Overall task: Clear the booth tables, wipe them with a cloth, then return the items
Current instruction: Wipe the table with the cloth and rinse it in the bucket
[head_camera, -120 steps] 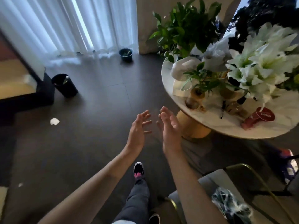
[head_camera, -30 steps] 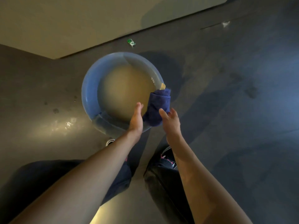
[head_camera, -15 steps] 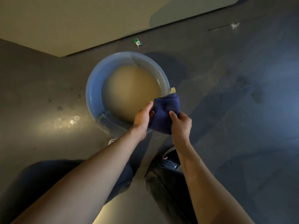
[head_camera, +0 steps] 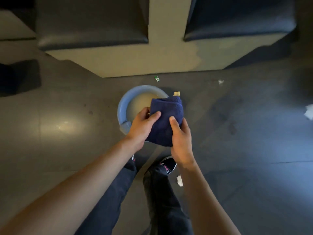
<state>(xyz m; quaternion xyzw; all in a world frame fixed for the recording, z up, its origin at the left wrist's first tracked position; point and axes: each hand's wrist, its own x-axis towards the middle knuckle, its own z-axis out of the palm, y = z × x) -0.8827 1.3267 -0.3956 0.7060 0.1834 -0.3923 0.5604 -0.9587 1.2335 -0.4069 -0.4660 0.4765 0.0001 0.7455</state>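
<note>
Hands: both grip one folded dark blue cloth (head_camera: 166, 121) at chest-forward height, above the floor (head_camera: 67, 133) and partly over a basin.
Left hand (head_camera: 144, 126): holds the cloth's left edge, thumb laid on the top face, fingers curled beneath and out of sight.
Right hand (head_camera: 181, 139): pinches the lower right part, thumb on top, the rest wrapped under.
Cloth: a thick folded pad, long axis running away from the body and leaning slightly right; its far end stands free beyond both thumbs.
Key relation: the cloth lies between the two hands, neither nearer than the other; the booth seats (head_camera: 94, 22) are further ahead, past the basin, so the cloth must travel forward and up to reach a tabletop, which is not in view.
Basin (head_camera: 123, 106): blue, round, on the floor just ahead of the shoes, holding cloudy beige water.
Step, as I judge it: cloth readied for wiping; whether it is wrung out cannot be told.
Floor litter: a green scrap (head_camera: 157, 78) and white paper bits (head_camera: 220, 81) near the booth base.
</note>
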